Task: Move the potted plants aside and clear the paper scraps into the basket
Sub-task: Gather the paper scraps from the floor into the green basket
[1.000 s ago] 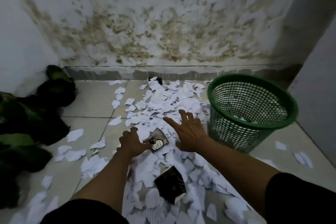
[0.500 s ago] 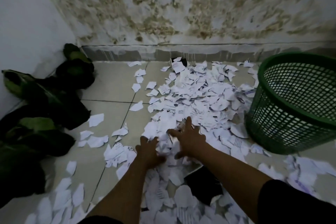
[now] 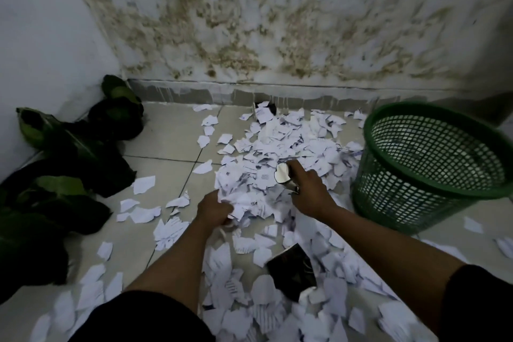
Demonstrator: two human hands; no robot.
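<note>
White paper scraps (image 3: 280, 144) cover the tiled floor from the back wall to the bottom of the view. My left hand (image 3: 212, 208) grips a bunch of scraps at the pile's near left side. My right hand (image 3: 308, 189) is raised a little above the pile and holds a shiny glossy scrap (image 3: 282, 173) with a few white pieces. The green mesh basket (image 3: 433, 166) stands tilted to the right of my right hand, a few scraps showing inside. Dark potted plants (image 3: 69, 158) with large green leaves sit along the left wall.
A dark glossy sheet (image 3: 291, 272) lies among the scraps near my right forearm. A stained wall with a grey skirting closes the back. Loose scraps lie on the tiles beside the plants (image 3: 138, 211) and to the right of the basket (image 3: 472, 225).
Both hands closed on scraps; the right hand lifted with a shiny piece and moved toward the basket. The view shifted, so the basket and plants look nearer.
</note>
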